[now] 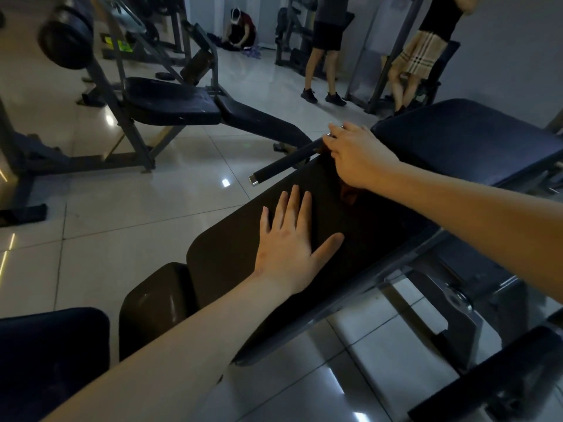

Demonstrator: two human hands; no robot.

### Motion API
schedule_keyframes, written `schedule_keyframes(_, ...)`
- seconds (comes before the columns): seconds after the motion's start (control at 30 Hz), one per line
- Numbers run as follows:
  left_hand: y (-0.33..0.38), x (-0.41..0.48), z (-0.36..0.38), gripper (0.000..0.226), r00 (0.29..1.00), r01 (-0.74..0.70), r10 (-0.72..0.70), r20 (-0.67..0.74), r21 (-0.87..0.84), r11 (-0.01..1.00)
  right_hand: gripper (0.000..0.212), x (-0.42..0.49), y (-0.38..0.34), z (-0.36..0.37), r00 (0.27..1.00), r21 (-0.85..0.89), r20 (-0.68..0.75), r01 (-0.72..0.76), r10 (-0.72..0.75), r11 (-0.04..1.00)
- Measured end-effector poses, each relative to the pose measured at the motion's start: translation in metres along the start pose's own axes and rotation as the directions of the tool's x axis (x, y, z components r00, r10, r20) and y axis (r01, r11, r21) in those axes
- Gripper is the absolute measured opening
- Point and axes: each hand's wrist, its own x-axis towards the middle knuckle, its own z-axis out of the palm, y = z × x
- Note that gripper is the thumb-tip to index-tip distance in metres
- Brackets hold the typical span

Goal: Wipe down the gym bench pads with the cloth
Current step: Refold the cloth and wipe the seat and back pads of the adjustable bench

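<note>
The long dark bench pad (231,248) runs from 7 o'clock to 1 o'clock through the middle of the view, tilted on its steel frame. The left hand (289,239) lies flat on it, fingers straight and spread, bracing, grasping nothing. At 1 o'clock from it, at the pad's far end, the right hand (356,156) lies over a dark reddish cloth (348,193), of which only a crumpled edge shows under the wrist. Whether the fingers pinch a fold or merely press it down I cannot tell. A black grip bar (283,162) juts out at 10 o'clock from that hand, and a blue pad (463,138) lies at 2 o'clock. The cloth looks soft and limp and will likely bunch, so a flat palm should suit it better than a pinch. The pad looks smooth, padded and firmly mounted, so the cloth should glide.
</note>
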Motion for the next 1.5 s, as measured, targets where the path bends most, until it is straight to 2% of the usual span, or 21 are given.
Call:
schedule_keyframes(0.13, 0.003, -0.002, -0.002, 0.09, 1.0, 0.018, -0.018, 0.007, -0.004, 1.0, 0.053, 0.001, -0.004, 0.002, 1.0, -0.008, -0.005, -0.022, 0.022, 1.0)
schedule_keyframes(0.2, 0.005, -0.003, -0.002, 0.088, 1.0, 0.022, -0.022, 0.001, 0.01, 1.0, 0.057, -0.02, -0.01, 0.003, 0.999, 0.024, 0.037, -0.002, 0.001, 1.0)
schedule_keyframes(0.33, 0.003, -0.002, 0.001, 0.084, 1.0, 0.018, -0.018, -0.01, -0.003, 1.0, 0.06, -0.088, -0.03, -0.002, 0.987, 0.09, 0.129, 0.084, -0.095, 0.992)
schedule_keyframes(0.47, 0.0, 0.001, 0.005, 0.073, 0.998, 0.02, -0.018, -0.055, 0.044, 0.999, 0.057, -0.13, -0.038, 0.004, 0.981, 0.075, 0.091, 0.162, -0.168, 0.984)
schedule_keyframes(0.6, -0.002, -0.001, 0.005, 0.071, 0.998, 0.018, -0.018, -0.059, -0.001, 1.0, 0.054, -0.086, -0.027, 0.004, 0.993, 0.108, 0.018, 0.118, -0.121, 0.987)
schedule_keyframes(0.73, 0.001, -0.002, 0.004, 0.073, 0.997, 0.054, -0.053, -0.062, 0.021, 0.998, 0.06, -0.02, -0.016, 0.007, 0.999, 0.096, -0.045, 0.01, -0.006, 0.995)
schedule_keyframes(0.9, 0.007, -0.003, -0.003, 0.074, 0.996, 0.091, -0.092, 0.006, 0.054, 0.994, 0.053, 0.008, -0.022, 0.002, 0.994, 0.093, -0.066, -0.077, 0.083, 0.993)
schedule_keyframes(1.0, 0.008, -0.006, -0.003, 0.074, 0.991, 0.133, -0.135, 0.024, 0.071, 0.989, 0.048, -0.01, -0.034, 0.002, 0.998, 0.091, -0.04, -0.042, 0.046, 0.995)
schedule_keyframes(1.1, -0.002, -0.017, -0.006, 0.075, 0.994, 0.099, -0.102, 0.033, 0.072, 0.992, 0.051, -0.056, -0.057, 0.004, 0.995, 0.095, 0.016, 0.097, -0.099, 0.991)
schedule_keyframes(1.2, -0.016, -0.035, -0.008, 0.077, 0.99, 0.13, -0.135, 0.045, 0.092, 0.987, 0.053, -0.103, -0.072, 0.006, 0.977, 0.057, 0.049, 0.205, -0.207, 0.977)
schedule_keyframes(1.3, -0.023, -0.047, -0.005, 0.079, 0.986, 0.162, -0.164, 0.022, 0.071, 0.984, 0.054, -0.117, -0.069, 0.003, 0.97, 0.081, 0.092, 0.218, -0.225, 0.973)
schedule_keyframes(1.5, -0.027, -0.054, -0.005, 0.079, 0.987, 0.155, -0.155, 0.032, 0.012, 0.988, 0.057, -0.037, -0.059, 0.003, 0.985, 0.068, 0.051, 0.158, -0.162, 0.985)
